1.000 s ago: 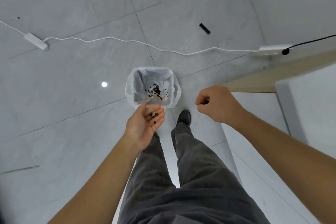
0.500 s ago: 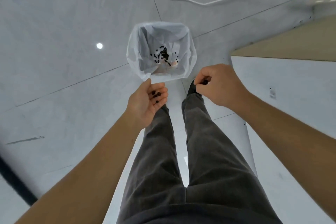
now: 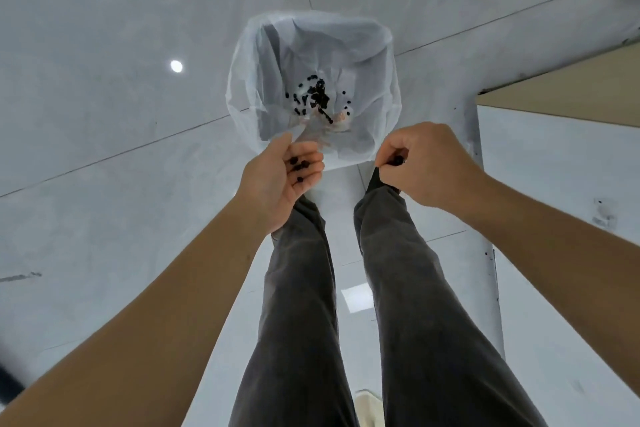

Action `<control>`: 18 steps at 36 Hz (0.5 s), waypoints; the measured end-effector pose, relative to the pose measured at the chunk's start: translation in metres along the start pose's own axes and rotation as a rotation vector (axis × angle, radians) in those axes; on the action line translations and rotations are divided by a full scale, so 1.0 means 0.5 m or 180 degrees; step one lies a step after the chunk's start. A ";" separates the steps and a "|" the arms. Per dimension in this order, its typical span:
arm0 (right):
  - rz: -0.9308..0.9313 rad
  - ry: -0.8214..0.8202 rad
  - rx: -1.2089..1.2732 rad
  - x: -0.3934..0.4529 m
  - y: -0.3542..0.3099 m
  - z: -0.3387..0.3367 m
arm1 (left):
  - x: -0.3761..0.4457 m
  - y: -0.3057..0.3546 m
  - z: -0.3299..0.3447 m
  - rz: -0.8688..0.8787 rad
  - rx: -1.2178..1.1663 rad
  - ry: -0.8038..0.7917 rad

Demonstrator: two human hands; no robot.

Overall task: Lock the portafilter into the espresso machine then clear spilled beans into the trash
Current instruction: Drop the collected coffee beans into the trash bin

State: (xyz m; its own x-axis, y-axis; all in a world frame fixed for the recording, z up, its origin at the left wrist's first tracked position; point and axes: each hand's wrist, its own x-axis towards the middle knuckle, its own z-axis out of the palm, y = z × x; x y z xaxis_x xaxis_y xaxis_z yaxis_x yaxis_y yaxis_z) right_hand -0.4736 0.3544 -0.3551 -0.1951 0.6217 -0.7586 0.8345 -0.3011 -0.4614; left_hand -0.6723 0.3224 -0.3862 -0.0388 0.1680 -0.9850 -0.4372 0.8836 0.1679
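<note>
My left hand (image 3: 282, 177) is cupped palm-up at the near rim of the lined trash bin (image 3: 239, 80), its grip spread under a few coffee beans (image 3: 300, 165). My right hand (image 3: 429, 163) is curled shut, pinching one dark bean beside the bin; more beans lie in the bin's bottom.

Dark beans (image 3: 300, 166) in cupped left hand (image 3: 281, 180); more heaped in white-lined trash bin (image 3: 242, 80) bottom.

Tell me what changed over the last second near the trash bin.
The person stepped up to the trash bin, so both hands now sit at its near rim. The left hand still cups loose beans in its open palm; the right hand stays closed on something dark. Nothing dropped yet.
</note>
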 end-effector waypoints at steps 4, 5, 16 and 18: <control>0.0051 -0.0069 0.0002 0.042 0.018 0.023 | 0.063 -0.002 0.001 0.0020 -0.0036 0.0032; 0.0085 -0.0072 0.0025 0.054 0.023 0.029 | 0.080 -0.004 0.000 0.0022 -0.0027 0.0024; 0.0195 -0.0198 0.0318 0.175 0.052 0.085 | 0.223 -0.007 -0.007 0.0111 -0.0023 0.0049; 0.0187 -0.0168 0.0359 0.192 0.052 0.087 | 0.237 -0.006 -0.005 0.0114 -0.0050 0.0027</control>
State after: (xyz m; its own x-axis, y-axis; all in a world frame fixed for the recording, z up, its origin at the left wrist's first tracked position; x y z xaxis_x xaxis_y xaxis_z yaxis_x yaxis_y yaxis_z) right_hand -0.4932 0.3750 -0.4599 -0.1768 0.5626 -0.8076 0.7826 -0.4172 -0.4620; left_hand -0.6780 0.3385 -0.5035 -0.0623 0.1957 -0.9787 -0.4494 0.8701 0.2026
